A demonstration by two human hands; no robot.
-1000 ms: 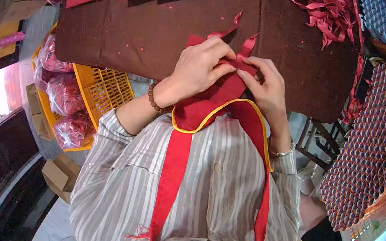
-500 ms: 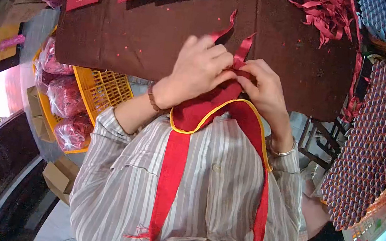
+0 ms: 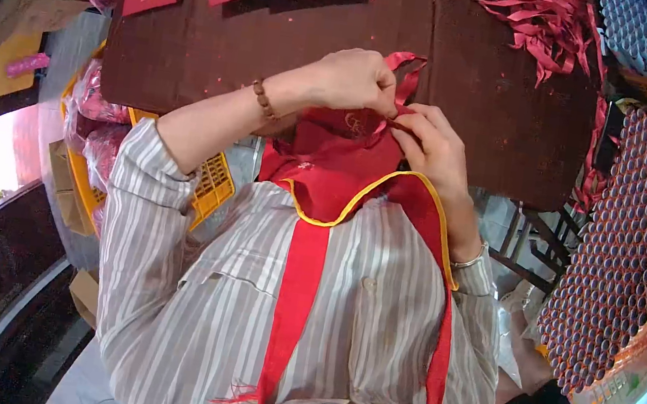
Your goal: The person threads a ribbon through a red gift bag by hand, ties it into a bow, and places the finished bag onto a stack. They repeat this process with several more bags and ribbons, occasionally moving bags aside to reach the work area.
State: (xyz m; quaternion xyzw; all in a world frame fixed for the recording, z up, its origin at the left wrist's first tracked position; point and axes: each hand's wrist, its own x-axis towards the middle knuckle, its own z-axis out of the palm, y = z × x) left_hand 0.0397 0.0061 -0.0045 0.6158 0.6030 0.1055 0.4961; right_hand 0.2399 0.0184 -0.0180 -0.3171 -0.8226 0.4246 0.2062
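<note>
Grey-and-white striped shirt (image 3: 197, 292), sleeves pushed up; red apron (image 3: 341, 192) piped in yellow, with red straps. Brown bead bracelet (image 3: 263, 98) at eleven o'clock, silver bangle (image 3: 469, 261) at three o'clock.

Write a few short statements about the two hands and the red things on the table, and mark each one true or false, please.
1. The left hand and the right hand both pinch the red ribbon. True.
2. The left wrist wears a bead bracelet. True.
3. The loose ribbon pile lies on the person's lap. False: it lies on the brown cloth, far right.
4. The red pouch lies apart from both hands. False: it is right under them.
</note>
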